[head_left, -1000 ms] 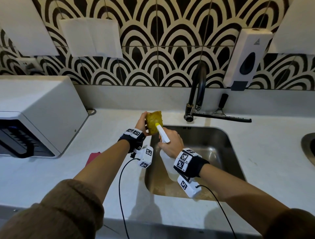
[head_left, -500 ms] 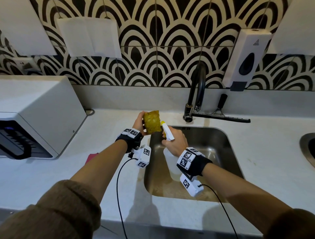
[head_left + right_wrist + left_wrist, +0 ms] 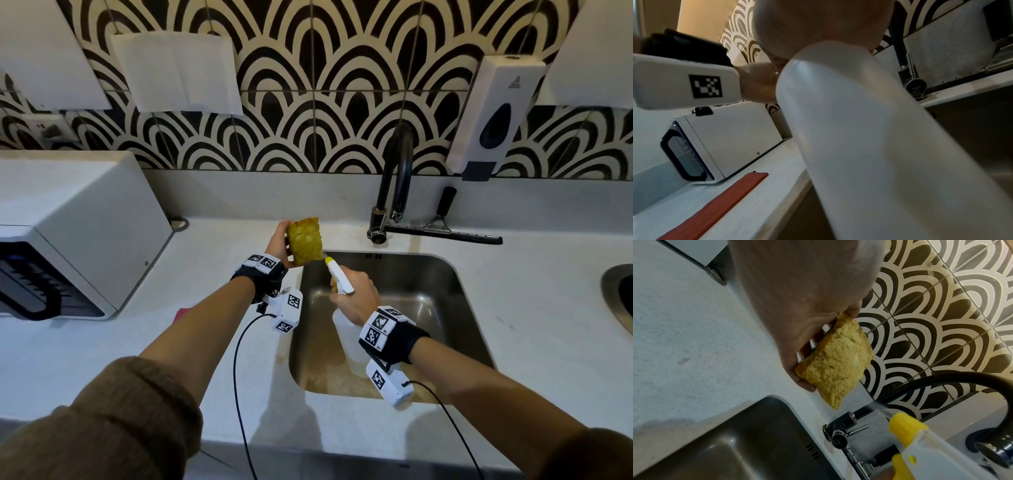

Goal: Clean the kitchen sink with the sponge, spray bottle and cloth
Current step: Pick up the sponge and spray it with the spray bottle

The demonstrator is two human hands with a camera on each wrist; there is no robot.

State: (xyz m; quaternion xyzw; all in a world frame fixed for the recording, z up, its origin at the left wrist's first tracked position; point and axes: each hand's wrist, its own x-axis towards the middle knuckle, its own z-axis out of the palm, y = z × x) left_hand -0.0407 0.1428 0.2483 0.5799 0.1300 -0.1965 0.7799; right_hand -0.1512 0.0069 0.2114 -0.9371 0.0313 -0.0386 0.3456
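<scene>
Left hand [image 3: 279, 241], centre of the head view: fingers and thumb clamped on the edges of a yellow-green sponge [image 3: 305, 240], held upright above the counter [image 3: 205, 274] at the sink's upper left corner. Right hand [image 3: 356, 294], just right of centre: fingers wrapped round the neck of a translucent white spray bottle [image 3: 349, 339] with a yellow nozzle [image 3: 329, 260]; nozzle tip close beside the sponge's lower corner, bottle body hanging over the basin. Steel sink [image 3: 455, 291], centre right, set into the counter. Red cloth [image 3: 715, 204], lower left of the right wrist view, flat on the counter near a white appliance [image 3: 78, 233]. Black tap [image 3: 394, 178] and squeegee [image 3: 445, 233], behind the sink. White soap dispenser [image 3: 493, 116], upper right, on patterned tiles.
</scene>
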